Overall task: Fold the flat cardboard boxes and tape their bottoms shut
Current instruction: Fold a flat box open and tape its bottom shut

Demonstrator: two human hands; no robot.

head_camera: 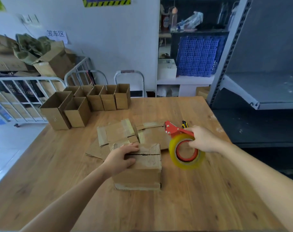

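Both hands busy: left (120,159) presses torn box (142,174) flaps (150,159) (seam untaped), right (203,139) grips tape dispenser (184,150).

Both bare forearms reach forward. The left hand (120,158) lies palm-down, fingers nearly straight, pressing the top of the box (142,174); the right hand (203,139) curls round the tape dispenser (173,133) handle

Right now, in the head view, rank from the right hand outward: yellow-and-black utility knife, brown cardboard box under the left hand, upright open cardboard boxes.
1. Yellow-and-black utility knife, just beyond the right hand gripping the red tape dispenser.
2. Brown cardboard box, leftward, under the left hand.
3. Upright open boxes, far-left table edge.
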